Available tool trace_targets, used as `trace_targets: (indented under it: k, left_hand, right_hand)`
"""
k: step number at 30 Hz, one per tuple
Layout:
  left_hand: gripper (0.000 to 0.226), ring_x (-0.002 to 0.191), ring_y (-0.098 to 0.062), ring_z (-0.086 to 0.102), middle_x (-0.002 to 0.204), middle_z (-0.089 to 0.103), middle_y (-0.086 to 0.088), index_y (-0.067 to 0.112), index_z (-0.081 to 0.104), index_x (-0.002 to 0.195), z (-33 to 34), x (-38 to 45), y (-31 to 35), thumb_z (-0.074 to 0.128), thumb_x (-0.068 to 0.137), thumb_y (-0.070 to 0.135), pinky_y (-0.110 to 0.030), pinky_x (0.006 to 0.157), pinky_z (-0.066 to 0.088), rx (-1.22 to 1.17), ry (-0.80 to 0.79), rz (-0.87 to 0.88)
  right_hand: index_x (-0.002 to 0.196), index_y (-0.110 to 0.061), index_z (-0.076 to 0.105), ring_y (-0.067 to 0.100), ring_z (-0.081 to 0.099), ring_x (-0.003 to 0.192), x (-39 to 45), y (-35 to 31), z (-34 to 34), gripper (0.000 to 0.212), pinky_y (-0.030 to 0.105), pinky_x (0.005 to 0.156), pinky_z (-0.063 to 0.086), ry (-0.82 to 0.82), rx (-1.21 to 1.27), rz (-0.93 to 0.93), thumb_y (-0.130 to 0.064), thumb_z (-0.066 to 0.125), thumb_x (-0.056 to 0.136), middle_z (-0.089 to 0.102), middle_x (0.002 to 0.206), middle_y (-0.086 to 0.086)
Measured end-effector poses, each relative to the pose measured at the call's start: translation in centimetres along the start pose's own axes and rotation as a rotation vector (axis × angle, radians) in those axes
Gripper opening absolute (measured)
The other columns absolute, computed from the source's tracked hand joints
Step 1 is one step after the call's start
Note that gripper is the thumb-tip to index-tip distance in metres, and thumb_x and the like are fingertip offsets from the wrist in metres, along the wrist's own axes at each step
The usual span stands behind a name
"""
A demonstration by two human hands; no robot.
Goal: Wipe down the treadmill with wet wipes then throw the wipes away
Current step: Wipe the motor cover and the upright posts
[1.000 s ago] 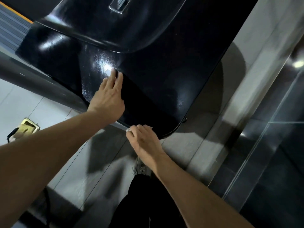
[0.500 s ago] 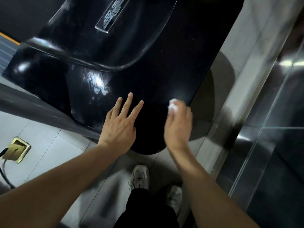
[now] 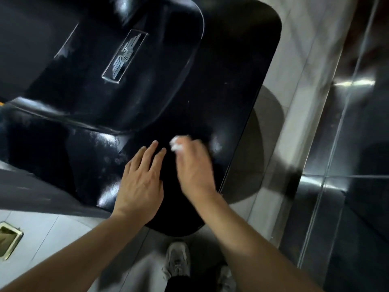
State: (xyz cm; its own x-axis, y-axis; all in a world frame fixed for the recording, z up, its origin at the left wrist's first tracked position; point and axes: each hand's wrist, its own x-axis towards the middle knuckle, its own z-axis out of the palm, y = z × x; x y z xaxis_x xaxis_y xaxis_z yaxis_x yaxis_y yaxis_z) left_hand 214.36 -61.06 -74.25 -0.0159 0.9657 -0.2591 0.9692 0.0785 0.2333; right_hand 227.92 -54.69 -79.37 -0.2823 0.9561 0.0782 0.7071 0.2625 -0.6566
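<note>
Head view, looking down: a glossy black treadmill (image 3: pixel 221 85) motor cover is seen filling the upper left of the frame, its long axis running diagonally from the lower left to the upper right, with the rounded near corner pointed toward the person's feet. A raised, domed section sits on its upper left part, marked by a silver logo plate (image 3: pixel 124 56) that is angled along the same diagonal. A crumpled white wet wipe (image 3: pixel 176 144) is held against the cover's near flat area, bunched under the fingertips of the right hand (image 3: pixel 194 167), whose fingers are curled around it; the hand is blurred. Just beside it, the left hand (image 3: pixel 140 182) is laid flat on the black surface, fingers straight and slightly spread, holding nothing. Streaks and bright reflections are visible on the surface to the left of the hands and to the right of the wipe. Pale floor tiles (image 3: pixel 294 66) are seen along the cover's right edge, bordered farther right by dark, polished stone panels (image 3: pixel 357 186). A brass floor socket (image 3: pixel 9 239) is set into the tiles at the lower left. Two grey sneakers (image 3: pixel 176 260) are visible below the cover's near corner, between the forearms.
</note>
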Motion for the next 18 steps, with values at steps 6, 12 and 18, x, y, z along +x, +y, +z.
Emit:
trace_targets:
  k: [6, 12, 18]
  left_hand:
    - [0.063, 0.137, -0.031, 0.042, 0.160, 0.035, -0.008, 0.011, 0.044, 0.148, -0.7, 1.2, -0.8, 0.037, 0.088, 0.026, -0.048, 0.112, 0.039, 0.027, 0.005, 0.022]
    - [0.068, 0.150, -0.030, 0.029, 0.164, 0.029, -0.009, 0.010, 0.035, 0.155, -2.1, 4.4, -0.8, 0.031, 0.089, 0.026, -0.050, 0.121, 0.028, 0.073, -0.009, 0.026]
    - [0.059, 0.141, -0.026, 0.042, 0.156, 0.042, -0.008, 0.012, 0.049, 0.144, -3.5, 5.3, 0.0, 0.029, 0.092, 0.033, -0.046, 0.115, 0.038, -0.022, -0.025, -0.032]
  right_hand:
    - [0.115, -0.019, 0.062, 0.021, 0.057, 0.092, 8.5, 1.9, -1.6, 0.019, 0.038, 0.088, 0.049, 0.147, 0.110, 0.054, -0.016, 0.053, 0.099, 0.061, 0.104, 0.000]
    - [0.120, -0.020, 0.061, 0.016, 0.055, 0.095, 8.6, -0.8, -1.2, 0.026, 0.036, 0.089, 0.049, 0.085, 0.142, -0.026, -0.023, 0.047, 0.099, 0.061, 0.110, -0.003]
    - [0.120, -0.024, 0.059, 0.011, 0.056, 0.097, 9.6, -0.1, -2.5, 0.023, 0.027, 0.088, 0.049, -0.119, 0.170, -0.060, -0.017, 0.053, 0.098, 0.055, 0.106, -0.003]
